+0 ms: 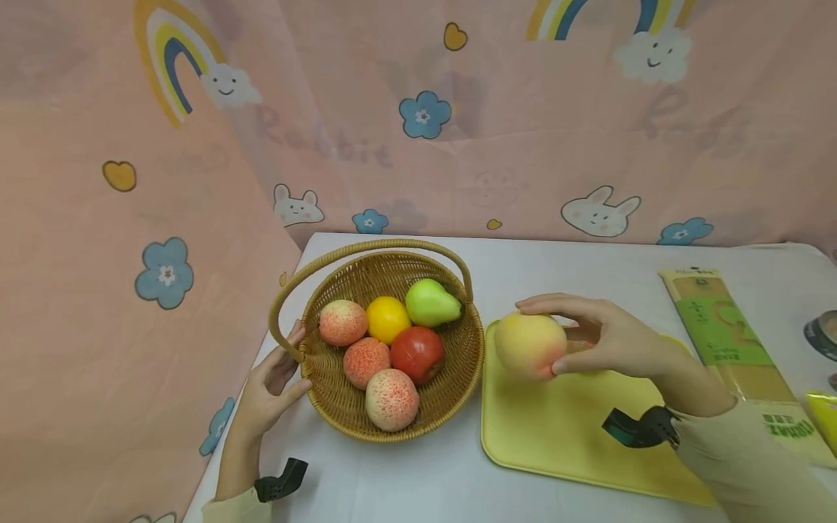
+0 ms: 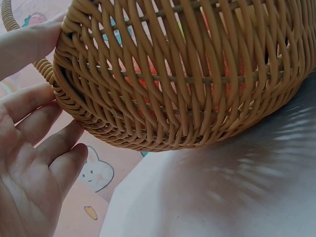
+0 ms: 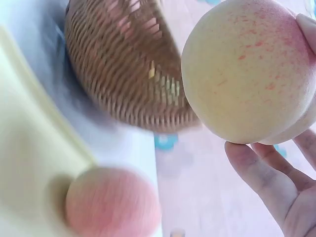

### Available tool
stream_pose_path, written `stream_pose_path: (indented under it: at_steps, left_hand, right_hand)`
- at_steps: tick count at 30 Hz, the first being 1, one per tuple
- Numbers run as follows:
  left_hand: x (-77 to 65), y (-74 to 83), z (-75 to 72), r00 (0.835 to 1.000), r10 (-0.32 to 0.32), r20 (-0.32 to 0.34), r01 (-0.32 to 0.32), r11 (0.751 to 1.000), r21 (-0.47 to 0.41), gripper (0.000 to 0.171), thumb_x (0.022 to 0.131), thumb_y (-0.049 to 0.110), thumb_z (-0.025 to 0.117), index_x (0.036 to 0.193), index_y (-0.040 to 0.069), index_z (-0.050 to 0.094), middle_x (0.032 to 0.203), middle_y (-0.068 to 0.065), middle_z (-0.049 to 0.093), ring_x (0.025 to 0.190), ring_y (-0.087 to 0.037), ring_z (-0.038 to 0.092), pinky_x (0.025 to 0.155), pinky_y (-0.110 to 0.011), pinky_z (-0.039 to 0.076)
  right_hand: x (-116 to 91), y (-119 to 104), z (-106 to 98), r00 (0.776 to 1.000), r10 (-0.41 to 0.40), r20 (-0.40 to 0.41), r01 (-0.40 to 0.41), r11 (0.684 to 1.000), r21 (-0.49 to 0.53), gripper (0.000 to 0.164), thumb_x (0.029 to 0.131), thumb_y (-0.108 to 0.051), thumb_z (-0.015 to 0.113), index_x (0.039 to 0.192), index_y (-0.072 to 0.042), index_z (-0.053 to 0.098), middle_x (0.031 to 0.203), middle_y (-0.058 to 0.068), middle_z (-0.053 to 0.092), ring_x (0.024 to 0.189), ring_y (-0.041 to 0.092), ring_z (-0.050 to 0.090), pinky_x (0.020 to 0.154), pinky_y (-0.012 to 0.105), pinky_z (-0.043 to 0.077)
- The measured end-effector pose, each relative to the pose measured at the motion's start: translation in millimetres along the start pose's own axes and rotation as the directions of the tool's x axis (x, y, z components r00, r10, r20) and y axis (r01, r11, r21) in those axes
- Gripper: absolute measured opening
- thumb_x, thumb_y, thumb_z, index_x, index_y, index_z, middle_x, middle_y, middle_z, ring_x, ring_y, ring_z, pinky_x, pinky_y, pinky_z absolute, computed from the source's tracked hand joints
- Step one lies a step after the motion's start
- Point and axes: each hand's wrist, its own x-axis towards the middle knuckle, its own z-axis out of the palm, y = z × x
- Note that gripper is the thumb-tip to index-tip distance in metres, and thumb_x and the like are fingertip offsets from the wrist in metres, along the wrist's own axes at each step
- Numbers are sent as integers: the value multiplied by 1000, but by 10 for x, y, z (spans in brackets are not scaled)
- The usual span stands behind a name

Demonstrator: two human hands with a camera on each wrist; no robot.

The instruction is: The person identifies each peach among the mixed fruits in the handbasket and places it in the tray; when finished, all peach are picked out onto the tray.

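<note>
My right hand (image 1: 604,338) holds a large yellow peach (image 1: 530,345) with a pink blush, raised over the yellow tray (image 1: 549,443). Fingers and thumb are spread around its sides. Under that hand a second, pinkish peach (image 3: 113,202) lies on the tray, mostly hidden in the head view. On the left, my left hand (image 1: 264,396) grips the rim of a wicker basket (image 1: 461,396) beside the handle base, fingers and thumb to either side. Inside lie a green pear (image 1: 431,303), a yellow round fruit (image 1: 388,319), a red apple (image 1: 417,354) and several speckled peaches (image 1: 392,399).
The basket's tall arched handle (image 1: 366,248) stands up over the far side of its bowl. A green-and-tan flat package (image 1: 726,327) lies right of the tray, with a round dark-rimmed container (image 1: 825,333) beyond it. A printed pink cloth (image 1: 366,167) hangs behind the white table.
</note>
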Motion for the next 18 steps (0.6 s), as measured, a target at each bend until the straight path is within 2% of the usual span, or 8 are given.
stream_pose_path:
  at_steps: [3, 10, 14, 18]
  left_hand:
    - [2, 0, 6, 1000, 10, 4, -10, 1000, -2, 71, 77, -17, 63, 140, -14, 31, 152, -31, 17, 142, -14, 28, 110, -20, 32]
    - [6, -22, 7, 999, 43, 7, -43, 999, -22, 71, 77, -17, 63, 140, -16, 31, 151, -34, 15, 143, -15, 27, 110, -20, 32]
    - [-13, -33, 6, 999, 46, 6, -46, 999, -25, 71, 76, -19, 63, 139, -17, 31, 151, -34, 15, 143, -15, 26, 110, -19, 31]
    - [-16, -27, 9, 1000, 29, 5, -29, 999, -18, 71, 76, -19, 63, 139, -17, 31, 152, -31, 15, 143, -14, 26, 110, -19, 31]
  right_hand:
    - [-229, 83, -91, 998, 28, -64, -26, 999, 32, 69, 78, 12, 68, 140, 2, 40, 146, 4, 42, 124, 6, 50, 89, 27, 54]
    - [-701, 297, -297, 970, -16, -243, 35, 997, 74, 70, 75, 26, 59, 139, 11, 35, 146, 10, 41, 131, 9, 42, 89, 20, 51]
    - [-931, 351, -399, 951, 47, -305, -25, 997, 74, 70, 77, 25, 56, 141, 10, 32, 148, 4, 40, 128, 5, 45, 85, 21, 53]
    - [-1140, 414, -455, 929, 89, -359, -87, 996, 22, 70, 80, 24, 55, 143, 8, 31, 150, 2, 37, 129, 0, 41, 85, 15, 50]
